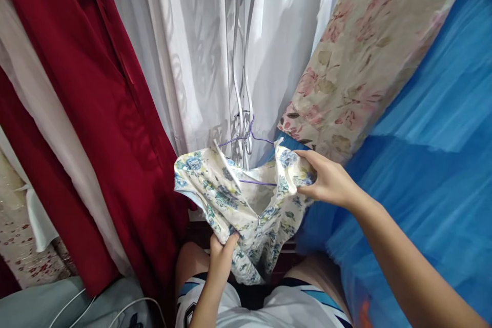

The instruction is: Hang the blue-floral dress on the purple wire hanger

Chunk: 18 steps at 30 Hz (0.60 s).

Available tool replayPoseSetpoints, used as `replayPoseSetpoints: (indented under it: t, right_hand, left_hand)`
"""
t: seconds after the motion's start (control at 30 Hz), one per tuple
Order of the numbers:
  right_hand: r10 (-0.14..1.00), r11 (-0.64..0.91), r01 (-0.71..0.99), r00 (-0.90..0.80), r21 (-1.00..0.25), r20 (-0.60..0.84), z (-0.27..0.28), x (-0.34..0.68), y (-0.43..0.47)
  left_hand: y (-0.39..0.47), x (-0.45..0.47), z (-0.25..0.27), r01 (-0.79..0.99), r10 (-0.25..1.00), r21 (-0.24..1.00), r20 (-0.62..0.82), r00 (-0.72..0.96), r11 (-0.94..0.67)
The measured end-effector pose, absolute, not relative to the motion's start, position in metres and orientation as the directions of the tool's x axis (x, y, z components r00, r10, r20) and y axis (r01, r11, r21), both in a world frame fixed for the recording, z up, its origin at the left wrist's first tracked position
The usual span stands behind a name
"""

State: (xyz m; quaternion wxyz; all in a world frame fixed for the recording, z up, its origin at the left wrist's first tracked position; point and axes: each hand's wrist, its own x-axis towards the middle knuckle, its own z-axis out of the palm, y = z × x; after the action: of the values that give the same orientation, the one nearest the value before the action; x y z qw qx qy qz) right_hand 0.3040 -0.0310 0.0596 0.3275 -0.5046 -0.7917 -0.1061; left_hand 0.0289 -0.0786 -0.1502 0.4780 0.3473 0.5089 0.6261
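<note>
1. The left hand point(222, 250) pinches the printed dress point(246, 236) between thumb and fingers, low on its left side and close to the edge of the cloth.
2. The right hand point(329, 177) pinches the dress at its right shoulder, with the fingers above and the thumb below (some fingertips are hidden by the cloth).
3. The dress, white with blue flowers and green leaves, is between the two hands, above the gap between the person's legs. Its neck gapes open toward the camera.
4. A purple hanger point(257, 182) is inside the dress, its lower bar showing across the neck and its upper arms rising behind. Whether its hook bears on anything cannot be told.
5. Just behind the hanger is a white metal stand point(236, 72) with curled ends, in front of a white curtain point(200, 36).
6. Red cloth point(84, 87) hangs to the left; pink-flowered cloth point(346, 77) and blue netting point(423, 174) hang to the right.
7. Below are the person's white shorts point(292, 305), with a white cord point(134, 301) at lower left.
</note>
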Motion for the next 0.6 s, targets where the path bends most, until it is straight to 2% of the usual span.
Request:
replayPoseSetpoints:
  t: [0.07, 0.1, 0.17, 0.23, 0.3, 0.33, 0.37, 0.4, 0.43, 0.5, 0.53, 0.6]
  right_hand:
    - [0.738, 0.468, 0.843, -0.209, -0.263, 0.642, 0.042, 0.317, -0.038]
    - [0.749, 0.431, 0.834, -0.118, -0.344, 0.652, 0.029, 0.325, -0.041]
    - [0.744, 0.291, 0.791, 0.167, -0.539, 0.647, -0.002, 0.337, -0.045]
    - [0.649, 0.137, 0.688, 0.481, -0.713, 0.589, -0.04, 0.339, -0.05]
    - [0.541, 0.161, 0.575, 0.628, -0.802, 0.559, -0.077, 0.325, -0.058]
    - [0.534, 0.192, 0.509, 0.663, -0.839, 0.525, -0.091, 0.311, -0.063]
    - [0.613, 0.225, 0.453, 0.622, -0.863, 0.487, -0.103, 0.294, -0.069]
    - [0.774, 0.255, 0.408, 0.457, -0.877, 0.438, -0.111, 0.275, -0.073]
    - [0.906, 0.266, 0.373, 0.217, -0.889, 0.362, -0.115, 0.256, -0.077]
    - [0.968, 0.248, 0.338, -0.113, -0.908, 0.223, -0.115, 0.222, -0.077]
    - [0.966, 0.239, 0.34, -0.176, -0.91, 0.188, -0.112, 0.209, -0.075]
    - [0.969, 0.232, 0.347, -0.168, -0.909, 0.184, -0.105, 0.194, -0.068]
  left_hand:
    - [-0.081, 0.027, -0.166, -0.212, 0.937, 0.977, -0.108, -0.332, 0.038]
    - [-0.082, 0.027, -0.173, -0.206, 0.932, 0.977, -0.124, -0.339, 0.055]
    - [-0.084, 0.027, -0.187, -0.214, 0.93, 0.975, -0.127, -0.345, 0.053]
    - [-0.086, 0.028, -0.198, -0.238, 0.925, 0.971, -0.116, -0.36, 0.03]
    - [-0.086, 0.03, -0.203, -0.27, 0.915, 0.963, -0.107, -0.389, -0.001]
    - [-0.087, 0.031, -0.204, -0.285, 0.912, 0.958, -0.105, -0.398, -0.014]
    - [-0.087, 0.031, -0.204, -0.297, 0.91, 0.955, -0.106, -0.4, -0.019]
    - [-0.088, 0.032, -0.203, -0.304, 0.91, 0.952, -0.11, -0.4, -0.019]
    - [-0.088, 0.031, -0.201, -0.307, 0.911, 0.952, -0.113, -0.397, -0.015]
    - [-0.089, 0.03, -0.195, -0.307, 0.917, 0.952, -0.113, -0.382, -0.01]
    - [-0.089, 0.029, -0.192, -0.306, 0.922, 0.952, -0.109, -0.373, -0.012]
    - [-0.091, 0.027, -0.184, -0.313, 0.93, 0.95, -0.099, -0.353, -0.018]
